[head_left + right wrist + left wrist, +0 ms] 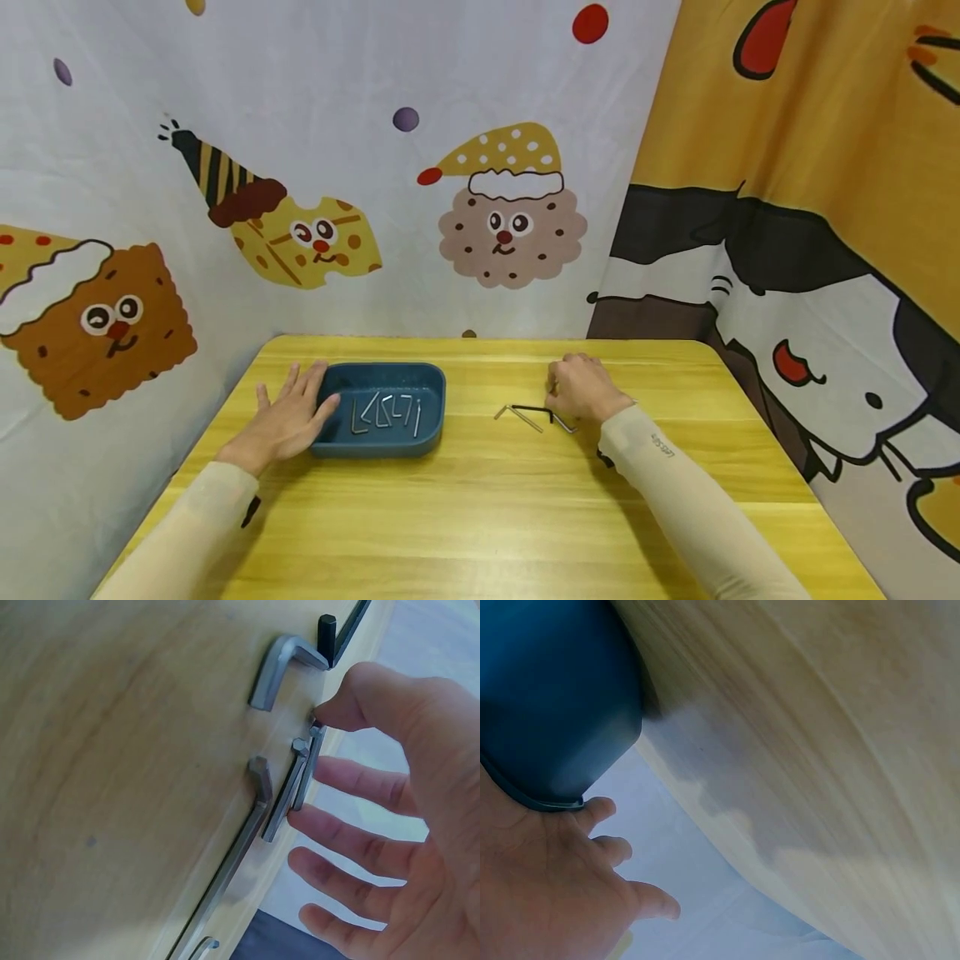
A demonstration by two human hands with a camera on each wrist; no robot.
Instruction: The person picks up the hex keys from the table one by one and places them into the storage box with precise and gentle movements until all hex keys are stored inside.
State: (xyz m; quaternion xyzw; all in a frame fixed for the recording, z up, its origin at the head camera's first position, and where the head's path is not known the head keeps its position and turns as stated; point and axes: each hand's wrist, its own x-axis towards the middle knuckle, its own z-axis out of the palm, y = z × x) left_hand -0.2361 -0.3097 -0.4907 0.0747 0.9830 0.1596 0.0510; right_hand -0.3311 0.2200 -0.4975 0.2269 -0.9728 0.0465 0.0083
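At the left end of a blue tray (322,450), my left hand (288,417) lies with its fingers stretched out and its thumb over the rim. The left wrist view shows its palm against the tray wall (562,697). Several L-shaped hex keys (382,411) lie inside the tray. My right hand (583,388) is low over the table to the right, fingers bent. In the right wrist view its thumb and fingers pinch a small silver hex key (307,771). Beside it lie another silver key (283,796), a thick silver key (276,667) and a black key (327,641).
The wooden table (450,525) has rounded far corners. A printed curtain (405,275) hangs right behind it and along the left side, and a yellow one (847,142) on the right. A longer key (225,866) lies near the hand in the right wrist view.
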